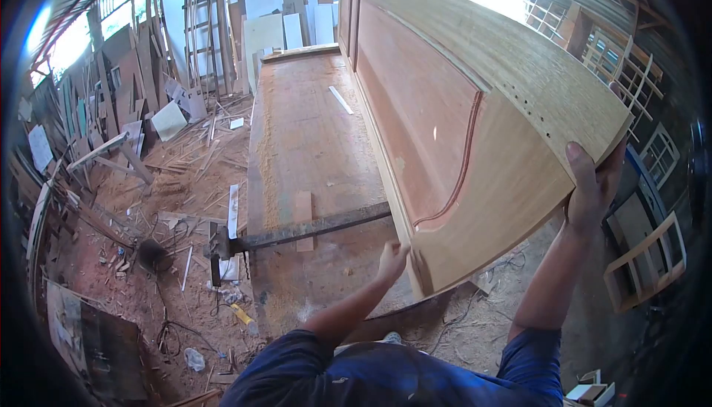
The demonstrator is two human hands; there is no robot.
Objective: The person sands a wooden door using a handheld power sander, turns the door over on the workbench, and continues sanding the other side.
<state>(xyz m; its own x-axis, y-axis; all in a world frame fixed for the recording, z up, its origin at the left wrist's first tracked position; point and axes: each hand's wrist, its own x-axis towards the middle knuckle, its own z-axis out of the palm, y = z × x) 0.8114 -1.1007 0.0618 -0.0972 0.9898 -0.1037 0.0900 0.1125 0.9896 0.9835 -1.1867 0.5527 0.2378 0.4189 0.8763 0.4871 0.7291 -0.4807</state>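
Note:
A long wooden door (512,155) with a reddish inset panel and curved moulding stands tilted on its long edge on the workbench. My right hand (589,181) is wrapped round its near upper corner, thumb on the broad pale edge face and fingers partly hidden behind. Low down, my left hand (394,261) is closed at the door's near lower edge; its fingertips are hard to make out. A dark metal bar clamp (319,227) lies across the bench, its far end passing to the door's lower edge. Several small dark holes mark the door's upper edge face.
Sawdust covers parts of the workbench (300,132), where a thin white strip (340,100) lies. Wood scraps and cords litter the floor to the left. Boards and a ladder (200,21) lean at the back. Wooden frames (647,262) stand on the right.

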